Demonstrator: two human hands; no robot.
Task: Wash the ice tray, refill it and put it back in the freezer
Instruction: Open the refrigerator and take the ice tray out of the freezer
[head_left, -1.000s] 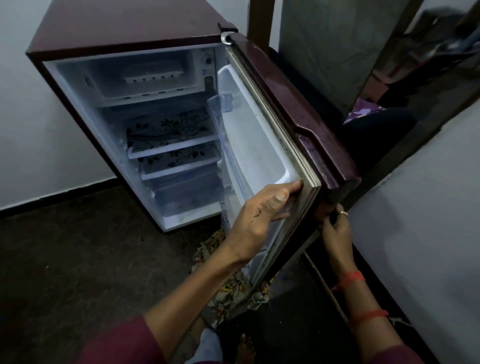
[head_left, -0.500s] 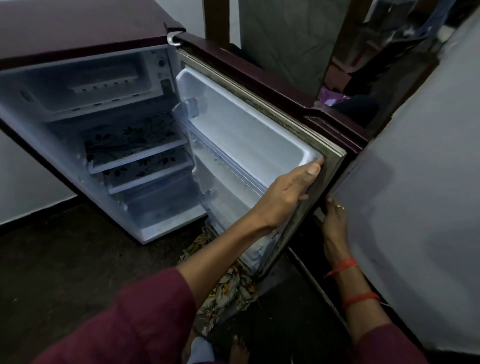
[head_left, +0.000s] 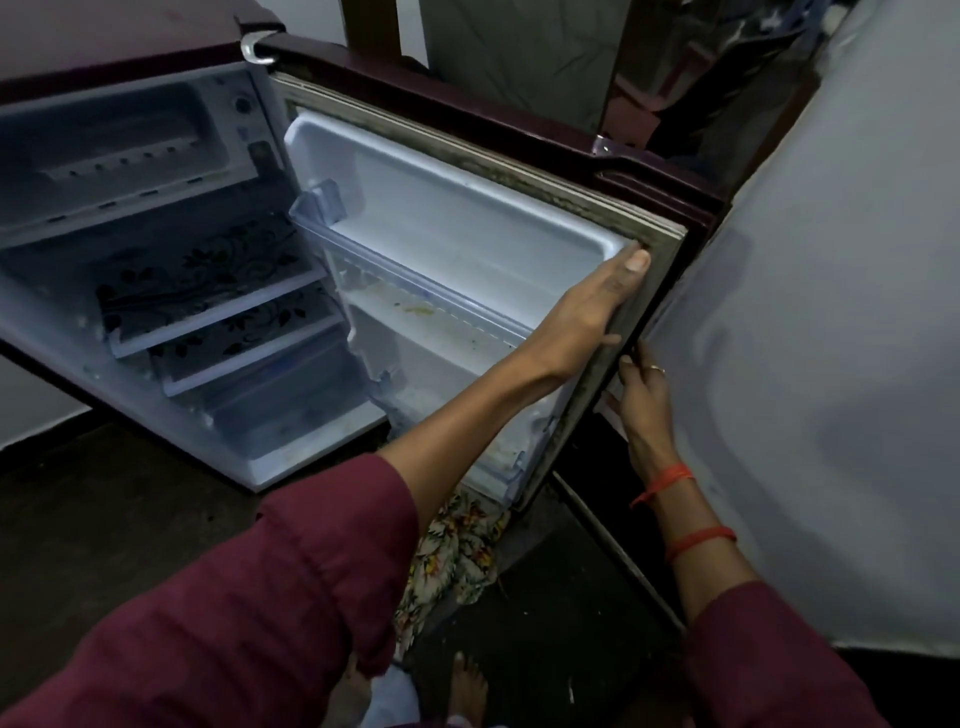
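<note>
The small maroon fridge (head_left: 130, 47) stands open, its door (head_left: 467, 223) swung wide to the right. In the freezer compartment (head_left: 130, 145) at the top lies a white ribbed tray (head_left: 122, 162), which looks like the ice tray. My left hand (head_left: 587, 312) lies stretched along the grey seal on the door's inner free edge and presses on it. On the door's outer side, my right hand (head_left: 644, 400) holds that same edge lower down, with its fingertips partly hidden behind it.
Two shelves with a black floral print (head_left: 208, 280) and a drawer (head_left: 280, 410) sit inside the fridge. A grey wall or panel (head_left: 831, 338) stands right beside the door. A flowered cloth (head_left: 457, 551) lies on the dark floor under the door, near my bare foot (head_left: 467, 686).
The door has swung further open to the right, close to the grey panel. My left hand has flattened along its edge, and the view has moved nearer to the fridge.
</note>
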